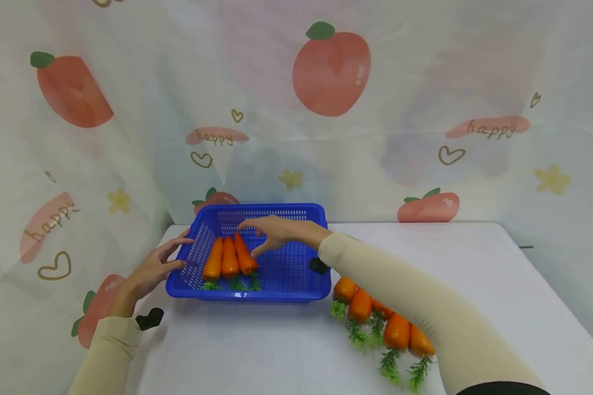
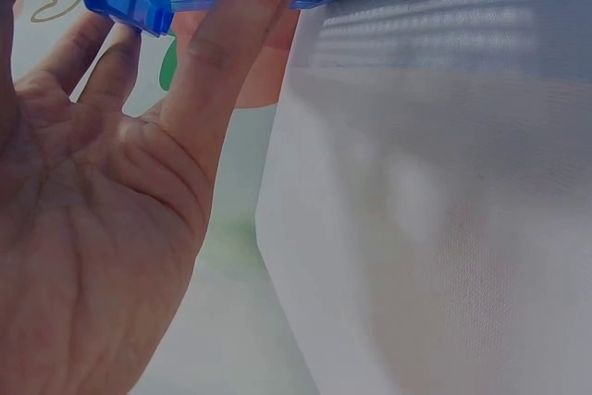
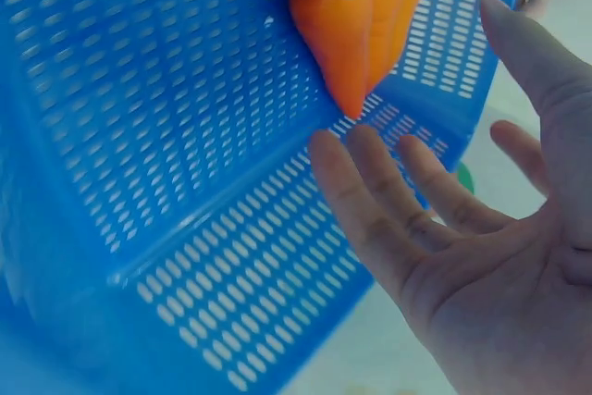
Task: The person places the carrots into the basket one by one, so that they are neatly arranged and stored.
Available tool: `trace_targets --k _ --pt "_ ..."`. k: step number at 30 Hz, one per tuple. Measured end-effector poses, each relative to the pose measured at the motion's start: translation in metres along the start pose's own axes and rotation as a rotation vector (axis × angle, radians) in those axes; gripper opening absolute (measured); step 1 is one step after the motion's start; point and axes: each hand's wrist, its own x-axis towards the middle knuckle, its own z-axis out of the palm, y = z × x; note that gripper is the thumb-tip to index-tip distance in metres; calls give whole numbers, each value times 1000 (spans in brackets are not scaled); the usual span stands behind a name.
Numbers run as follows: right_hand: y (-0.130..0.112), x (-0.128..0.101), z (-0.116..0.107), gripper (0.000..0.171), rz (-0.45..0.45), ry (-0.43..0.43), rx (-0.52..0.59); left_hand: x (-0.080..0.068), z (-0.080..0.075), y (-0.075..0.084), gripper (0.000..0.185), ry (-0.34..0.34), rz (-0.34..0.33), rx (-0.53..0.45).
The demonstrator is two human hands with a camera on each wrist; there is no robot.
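Observation:
A blue plastic basket (image 1: 281, 296) with slotted walls sits on the white table. Three orange carrots (image 1: 229, 258) with green tops lie side by side in its left half, tips toward the back. My right hand (image 1: 275, 233) reaches inside, beside the rightmost carrot, its fingers spread and nothing in its grasp. In the right wrist view, a gap shows between those fingers and the carrot tips (image 3: 351, 90). My left hand (image 1: 150, 269) touches the basket's left side from outside with extended fingers and thumb; the left wrist view shows its palm (image 2: 92, 201) beside the basket wall.
Several more carrots (image 1: 397, 331) with leafy green tops lie on the table (image 1: 227, 351) to the right of the basket, partly hidden under my right forearm. A fruit-printed cloth (image 1: 375, 159) hangs behind the table and along its left side.

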Motion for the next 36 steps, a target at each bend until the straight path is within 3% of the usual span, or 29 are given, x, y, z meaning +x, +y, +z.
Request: trace_targets --k 2,7,17,36 --pt "-2 -11 -2 74 -25 24 -68 0 0 -1 56 -1 2 -1" --pt "-3 -38 -3 75 -61 54 -102 0 0 -3 56 0 2 -3" --pt "3 -101 -2 75 -66 99 -23 1 -1 -7 57 -5 -3 -6" --pt "36 -228 6 76 5 333 79 1 1 -4 56 -10 -7 3"
